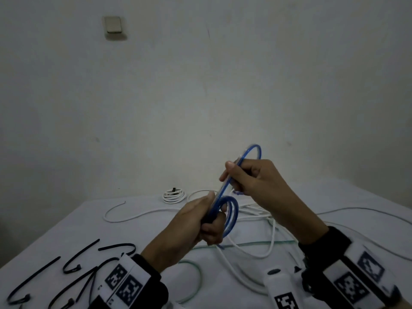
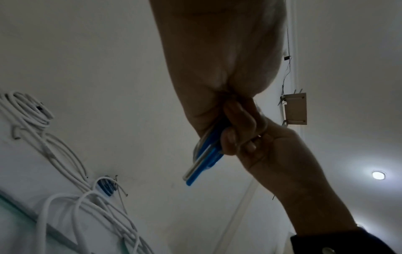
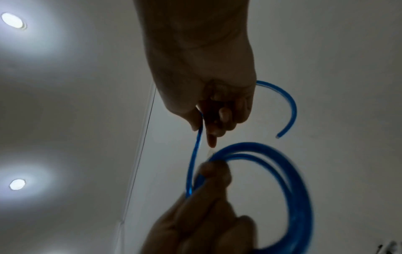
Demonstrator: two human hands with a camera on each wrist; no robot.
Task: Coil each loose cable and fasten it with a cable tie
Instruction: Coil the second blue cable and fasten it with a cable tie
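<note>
Coiling is in hand: the left hand (image 1: 201, 221) grips the blue cable (image 1: 231, 216) loops; the right hand (image 1: 252, 177) pinches its free end; next, probably one black cable tie (image 1: 78, 257).

Place: a plain indoor room is being shown.
Far wall (image 1: 223, 74): bare, a light switch (image 1: 113, 24) being seen far left.
Ceiling: recessed lights (image 3: 13, 20) are glowing.
Near: a white-covered table (image 1: 66, 226).
</note>
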